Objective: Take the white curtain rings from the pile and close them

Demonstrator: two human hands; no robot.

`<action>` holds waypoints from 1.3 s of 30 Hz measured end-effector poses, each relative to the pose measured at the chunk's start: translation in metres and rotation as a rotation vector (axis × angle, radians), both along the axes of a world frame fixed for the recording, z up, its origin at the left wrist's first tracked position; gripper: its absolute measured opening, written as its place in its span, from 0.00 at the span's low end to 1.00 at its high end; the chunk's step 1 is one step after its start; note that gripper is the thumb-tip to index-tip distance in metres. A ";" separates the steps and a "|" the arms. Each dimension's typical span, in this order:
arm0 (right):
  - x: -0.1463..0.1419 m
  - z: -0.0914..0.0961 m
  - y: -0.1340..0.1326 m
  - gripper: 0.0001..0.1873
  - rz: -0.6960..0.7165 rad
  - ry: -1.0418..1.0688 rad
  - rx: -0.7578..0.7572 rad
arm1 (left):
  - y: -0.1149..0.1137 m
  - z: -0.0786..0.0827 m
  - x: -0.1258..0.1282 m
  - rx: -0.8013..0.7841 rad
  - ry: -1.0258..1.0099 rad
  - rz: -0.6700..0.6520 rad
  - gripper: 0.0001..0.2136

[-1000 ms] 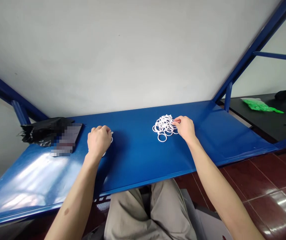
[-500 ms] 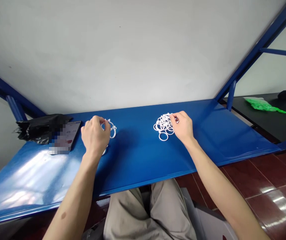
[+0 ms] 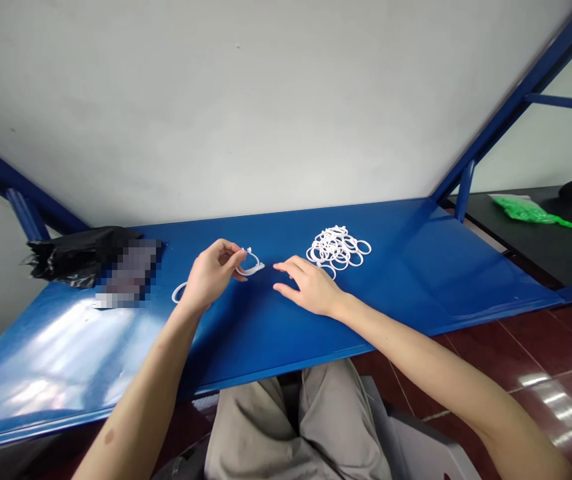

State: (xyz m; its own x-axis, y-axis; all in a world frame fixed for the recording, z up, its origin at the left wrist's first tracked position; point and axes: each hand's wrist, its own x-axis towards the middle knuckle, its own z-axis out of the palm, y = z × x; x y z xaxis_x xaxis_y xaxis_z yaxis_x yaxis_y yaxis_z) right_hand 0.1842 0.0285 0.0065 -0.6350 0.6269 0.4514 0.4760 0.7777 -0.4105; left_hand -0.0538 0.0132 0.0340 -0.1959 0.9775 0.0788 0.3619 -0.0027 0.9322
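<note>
My left hand (image 3: 209,277) pinches a white open plastic ring (image 3: 250,265) just above the blue table (image 3: 416,267). Beside that wrist a second white ring (image 3: 179,293) lies flat. My right hand (image 3: 307,288) hovers open near the held ring, fingers stretched toward it and holding nothing. A pile of several white rings (image 3: 337,248) lies behind and to the right of that hand.
A black plastic bag (image 3: 73,255) and a blurred flat object (image 3: 127,279) sit at the table's left. Blue frame posts rise at both back corners. A dark table (image 3: 541,243) to the right carries green plastic pieces (image 3: 529,211). My knees show below the front edge.
My left hand lifted a ring and carried it right toward the centre. My right hand left the ring pile and moved left, opening toward the held ring.
</note>
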 end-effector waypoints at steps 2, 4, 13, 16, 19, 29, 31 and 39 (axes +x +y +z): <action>-0.010 -0.001 0.002 0.20 0.019 -0.006 -0.004 | 0.000 -0.004 0.002 -0.045 0.001 -0.059 0.15; -0.019 -0.004 0.006 0.16 0.048 0.007 0.021 | 0.000 -0.007 0.004 -0.077 -0.004 -0.107 0.16; -0.028 -0.010 0.012 0.12 0.129 -0.020 0.100 | -0.001 -0.011 0.014 -0.092 -0.105 -0.147 0.18; -0.028 -0.009 0.011 0.11 0.117 -0.102 0.138 | -0.001 -0.013 0.017 -0.108 -0.089 -0.168 0.16; -0.028 -0.010 0.009 0.11 0.092 -0.129 0.164 | -0.001 -0.013 0.017 -0.078 -0.027 -0.151 0.13; -0.016 -0.002 0.008 0.06 0.059 0.348 -0.168 | 0.002 -0.013 0.005 0.149 0.542 0.019 0.06; -0.016 -0.002 0.010 0.03 0.062 0.422 -0.252 | 0.002 -0.014 0.008 0.139 0.555 -0.034 0.06; -0.012 0.000 0.012 0.12 0.002 0.609 -0.643 | -0.001 -0.014 0.004 0.135 0.773 -0.009 0.09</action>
State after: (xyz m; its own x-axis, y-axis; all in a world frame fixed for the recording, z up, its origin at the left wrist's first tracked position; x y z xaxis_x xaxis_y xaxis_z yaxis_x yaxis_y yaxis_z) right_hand 0.1720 0.0405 0.0066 -0.4004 0.8751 0.2719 0.0314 0.3097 -0.9503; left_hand -0.0502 0.0127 0.0200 -0.0290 0.9511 0.3076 0.9074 -0.1040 0.4072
